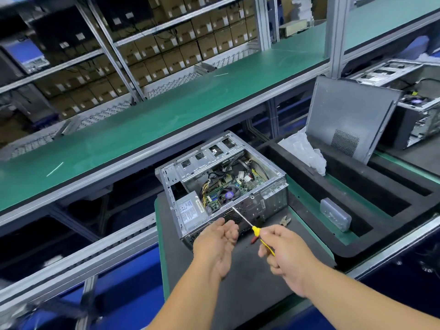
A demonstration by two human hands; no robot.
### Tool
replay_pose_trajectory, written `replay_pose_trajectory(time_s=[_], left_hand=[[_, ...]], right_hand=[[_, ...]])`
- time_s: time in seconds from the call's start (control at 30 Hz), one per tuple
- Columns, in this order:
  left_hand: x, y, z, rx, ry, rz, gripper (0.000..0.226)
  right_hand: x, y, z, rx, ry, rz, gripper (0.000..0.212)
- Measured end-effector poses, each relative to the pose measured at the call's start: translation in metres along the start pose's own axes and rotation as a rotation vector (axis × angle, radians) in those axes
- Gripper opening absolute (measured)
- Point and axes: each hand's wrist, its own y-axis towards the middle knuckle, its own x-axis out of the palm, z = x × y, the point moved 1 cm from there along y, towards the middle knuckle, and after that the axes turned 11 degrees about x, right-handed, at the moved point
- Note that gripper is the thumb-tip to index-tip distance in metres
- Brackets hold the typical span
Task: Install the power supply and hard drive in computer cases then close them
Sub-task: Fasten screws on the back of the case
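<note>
An open silver computer case (273, 194) lies on its side on a dark foam pad (238, 282). Inside it I see the motherboard with a fan (227, 195) and a grey power supply (191, 213) at its near left corner. My right hand (283, 251) grips a yellow-handled screwdriver (256, 231), whose shaft points up-left at the case's near edge. My left hand (219, 244) hovers palm-up just in front of the case, fingers loosely curled, holding nothing I can see.
A grey side panel (350, 117) leans upright at the right, behind a black foam tray (309, 163) with crumpled plastic (304, 148). Pliers (285, 221) lie right of the case, a clear plastic box (335, 214) further right. A second open case (414, 103) stands far right. A green shelf (166, 110) runs above.
</note>
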Motion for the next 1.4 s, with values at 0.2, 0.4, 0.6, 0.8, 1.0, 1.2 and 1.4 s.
replay_pose_trajectory(time_s=[0.2,0.4,0.6,0.8,1.0,1.2,1.4], left_hand=[[-0.019,-0.009,0.001,-0.004,-0.001,-0.025,0.014],[-0.027,-0.008,0.003,-0.043,0.004,0.0,0.017],[-0.026,-0.004,0.003,-0.019,0.052,-0.016,0.028],[-0.032,0.001,-0.001,0.016,0.109,-0.137,0.01],[-0.038,0.005,-0.004,-0.015,0.083,-0.134,0.02],[-0.046,0.005,-0.011,-0.057,0.016,-0.117,0.021],[-0.049,0.0,-0.021,-0.123,-0.013,-0.139,0.019]], right_hand=[[0.006,-0.014,0.012,-0.094,-0.21,-0.046,0.012],[0.0,-0.021,0.018,-0.122,-0.291,-0.033,0.011],[-0.003,-0.027,0.022,-0.14,-0.34,0.002,0.012],[-0.005,-0.032,0.02,-0.158,-0.378,0.012,0.013],[-0.007,-0.032,0.026,-0.165,-0.443,0.038,0.012],[-0.008,-0.029,0.034,-0.17,-0.462,0.071,0.013],[-0.007,-0.025,0.041,-0.164,-0.501,0.066,0.012]])
